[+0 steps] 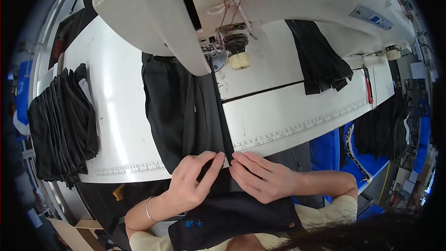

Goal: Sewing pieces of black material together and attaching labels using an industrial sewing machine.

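A black cloth piece (169, 107) lies lengthwise on the white sewing table, its far end under the sewing machine head (144, 14). Along its right edge runs a narrow black strip (224, 125), reaching from the presser foot to the table's front edge. My left hand (195, 179) pinches the cloth's near right corner between thumb and fingers. Close beside it, my right hand (265, 176) has its fingertips pressed together at the near end of the strip. The fingertips of both hands almost meet.
A stack of folded black cloth pieces (65, 125) sits at the left. Black strips (320, 60) lie under the machine arm at right, near a red-handled tool (369, 88). A printed ruler (297, 128) follows the front edge. Blue bins (325, 153) stand below right.
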Tool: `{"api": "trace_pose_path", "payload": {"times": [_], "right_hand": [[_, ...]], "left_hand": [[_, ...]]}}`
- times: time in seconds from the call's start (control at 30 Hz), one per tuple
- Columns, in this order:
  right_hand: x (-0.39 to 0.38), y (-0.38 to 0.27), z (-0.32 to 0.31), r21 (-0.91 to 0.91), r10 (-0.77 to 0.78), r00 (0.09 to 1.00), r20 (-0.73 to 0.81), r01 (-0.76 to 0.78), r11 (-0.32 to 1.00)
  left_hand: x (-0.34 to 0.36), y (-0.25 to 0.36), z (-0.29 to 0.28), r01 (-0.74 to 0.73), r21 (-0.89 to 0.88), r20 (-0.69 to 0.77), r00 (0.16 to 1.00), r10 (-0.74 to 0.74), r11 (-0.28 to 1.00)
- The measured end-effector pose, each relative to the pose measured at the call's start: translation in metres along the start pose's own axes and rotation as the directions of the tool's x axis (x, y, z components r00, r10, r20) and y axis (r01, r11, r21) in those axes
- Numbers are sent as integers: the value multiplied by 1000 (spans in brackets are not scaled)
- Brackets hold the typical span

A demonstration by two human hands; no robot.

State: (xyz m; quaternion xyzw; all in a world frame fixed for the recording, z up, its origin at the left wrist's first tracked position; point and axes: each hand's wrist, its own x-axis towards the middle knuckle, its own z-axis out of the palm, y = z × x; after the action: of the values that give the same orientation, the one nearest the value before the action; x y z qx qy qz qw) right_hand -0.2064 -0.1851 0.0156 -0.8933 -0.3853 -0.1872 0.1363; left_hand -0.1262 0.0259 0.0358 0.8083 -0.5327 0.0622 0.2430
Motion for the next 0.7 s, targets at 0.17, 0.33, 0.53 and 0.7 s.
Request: {"api": "trace_pose_path", "payload": {"times": [0.17,0.33,0.53,0.7], "right_hand": [[2,1,-1,-5,-21,1000,10,21,1000],[5,0,-2,-22,-48,998,32,49,999],[5,1,-2,-28,-55,998,39,56,998],[6,1,-2,-34,-50,998,37,51,998]], "left_hand": [[9,7,-7,-92,196,-12,995,96,976],[5,8,5,-118,199,23,993,116,973],[6,8,6,-111,182,47,993,104,977],[7,6,8,-110,170,52,993,103,979]]}}
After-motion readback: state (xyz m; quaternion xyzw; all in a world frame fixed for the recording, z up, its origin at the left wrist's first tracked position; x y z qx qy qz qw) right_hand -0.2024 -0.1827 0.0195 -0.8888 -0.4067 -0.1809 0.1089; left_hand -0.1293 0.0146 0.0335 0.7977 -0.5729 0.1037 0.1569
